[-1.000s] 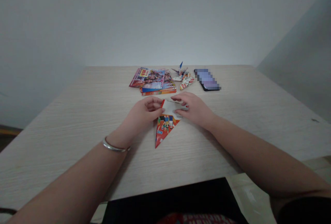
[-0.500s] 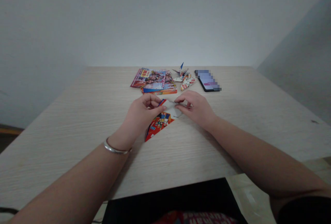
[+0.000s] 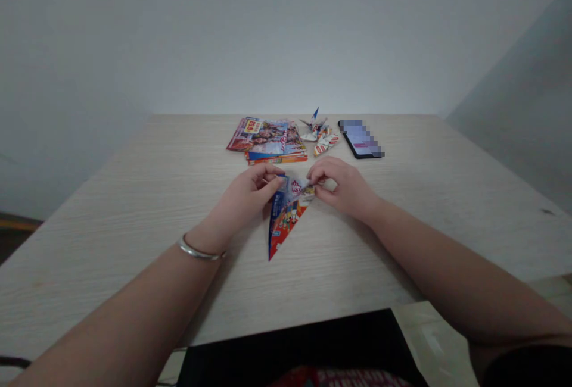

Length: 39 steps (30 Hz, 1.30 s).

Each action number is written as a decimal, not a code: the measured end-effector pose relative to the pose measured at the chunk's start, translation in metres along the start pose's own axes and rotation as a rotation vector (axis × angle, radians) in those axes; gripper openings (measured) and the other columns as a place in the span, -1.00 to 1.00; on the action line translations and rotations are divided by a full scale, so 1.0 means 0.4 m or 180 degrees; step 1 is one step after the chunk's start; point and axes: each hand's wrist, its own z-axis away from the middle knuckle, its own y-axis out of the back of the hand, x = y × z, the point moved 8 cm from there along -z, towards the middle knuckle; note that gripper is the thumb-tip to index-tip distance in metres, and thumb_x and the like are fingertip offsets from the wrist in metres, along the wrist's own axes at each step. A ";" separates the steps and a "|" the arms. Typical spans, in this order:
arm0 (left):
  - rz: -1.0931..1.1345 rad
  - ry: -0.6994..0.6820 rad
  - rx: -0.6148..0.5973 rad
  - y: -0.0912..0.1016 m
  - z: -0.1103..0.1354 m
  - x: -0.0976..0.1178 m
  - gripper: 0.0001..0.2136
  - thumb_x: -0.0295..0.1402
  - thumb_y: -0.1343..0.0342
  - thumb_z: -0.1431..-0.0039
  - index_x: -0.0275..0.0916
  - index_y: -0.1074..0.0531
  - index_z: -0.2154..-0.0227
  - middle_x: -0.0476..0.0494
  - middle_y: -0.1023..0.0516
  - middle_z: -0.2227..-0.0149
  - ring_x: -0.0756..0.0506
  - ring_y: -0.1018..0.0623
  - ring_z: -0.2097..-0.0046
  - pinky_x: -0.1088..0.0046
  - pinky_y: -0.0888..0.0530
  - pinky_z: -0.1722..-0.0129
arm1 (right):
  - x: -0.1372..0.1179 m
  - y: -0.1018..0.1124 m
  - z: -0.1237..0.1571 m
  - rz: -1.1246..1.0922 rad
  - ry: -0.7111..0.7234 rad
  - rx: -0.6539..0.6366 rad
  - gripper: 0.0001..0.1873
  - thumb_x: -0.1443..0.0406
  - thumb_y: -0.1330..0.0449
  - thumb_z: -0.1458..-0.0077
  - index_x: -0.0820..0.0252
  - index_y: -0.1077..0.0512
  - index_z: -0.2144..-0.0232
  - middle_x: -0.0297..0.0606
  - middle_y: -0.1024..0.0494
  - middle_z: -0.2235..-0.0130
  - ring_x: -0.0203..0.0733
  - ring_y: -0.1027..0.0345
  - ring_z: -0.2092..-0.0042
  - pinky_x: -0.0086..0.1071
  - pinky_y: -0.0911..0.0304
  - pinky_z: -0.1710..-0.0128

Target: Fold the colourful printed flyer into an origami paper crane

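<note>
A printed sheet of paper [image 3: 286, 217], red, blue and white, is folded into a pointed shape just above the table, its sharp tip toward me. My left hand [image 3: 250, 193], with a silver bangle at the wrist, pinches the paper's upper left edge between thumb and fingers. On the opposite side my right hand [image 3: 339, 187] grips the upper right corner of the same paper. Beyond my hands lies a stack of colourful printed sheets [image 3: 270, 137]. Beside the stack sit folded paper figures [image 3: 319, 134] that look like cranes; they overlap, so I cannot separate them well.
A phone [image 3: 361, 139] with a blurred screen lies right of the folded figures. The pale wooden table [image 3: 147, 196] meets a plain wall [image 3: 286, 36] at its back edge. A black flat surface [image 3: 286, 339] is below the table's front edge.
The folded paper has turned so its tip points more directly toward me. A blue and printed face now shows where a white area was. My right hand has shifted slightly.
</note>
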 end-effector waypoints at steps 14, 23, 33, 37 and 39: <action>-0.1334 -0.0137 0.0356 0.064 -0.006 -0.008 -0.71 -0.33 -0.03 -0.17 -0.26 -0.62 0.18 -0.14 -0.57 0.30 -0.06 -0.48 0.34 0.40 -0.38 0.35 | 0.045 -0.018 0.035 0.0062 -0.0296 -0.1375 -0.74 0.37 -0.33 -0.04 0.08 -0.63 0.17 -0.20 -0.52 0.14 -0.15 -0.40 0.10 -0.30 -0.32 0.09; -0.1330 0.0213 -0.0025 0.053 -0.010 -0.047 -0.52 -0.35 -0.02 -0.11 -0.20 -0.47 -0.12 -0.07 -0.58 0.35 -0.06 -0.51 0.42 0.43 -0.39 0.43 | 0.042 -0.036 0.052 0.0827 -0.0274 -0.1900 -0.65 0.39 -0.29 0.00 0.19 -0.58 0.09 -0.12 -0.59 -0.06 -0.01 -0.44 -0.09 -0.17 -0.31 -0.12; -0.2057 -0.0052 -0.0438 0.024 0.002 -0.020 -0.53 -0.33 0.01 -0.17 -0.20 -0.46 -0.15 -0.20 -0.60 -0.05 -0.20 -0.59 0.05 0.22 -0.49 -0.01 | -0.027 -0.057 0.049 0.1076 0.0216 -0.2009 -0.44 0.17 -0.25 -0.11 0.28 -0.48 -0.14 0.07 -0.48 -0.20 0.15 -0.32 -0.26 0.10 -0.14 -0.28; -0.2101 -0.0267 -0.0501 0.010 0.005 -0.014 -0.53 -0.26 -0.03 -0.21 -0.24 -0.44 -0.16 -0.25 -0.53 -0.15 -0.25 -0.52 -0.14 0.15 -0.40 -0.20 | -0.051 -0.074 0.053 0.1045 0.0376 -0.2045 -0.55 0.20 -0.18 -0.21 0.19 -0.50 -0.11 0.08 -0.49 -0.19 0.12 -0.38 -0.21 0.11 -0.23 -0.21; -0.2131 -0.0306 -0.0536 0.007 0.007 -0.014 -0.53 -0.26 -0.05 -0.20 -0.25 -0.45 -0.16 -0.27 -0.53 -0.15 -0.26 -0.51 -0.15 0.13 -0.39 -0.22 | -0.052 -0.075 0.055 0.1026 0.0297 -0.2059 -0.54 0.20 -0.20 -0.20 0.23 -0.50 -0.11 0.13 -0.49 -0.19 0.13 -0.40 -0.19 0.06 -0.26 -0.20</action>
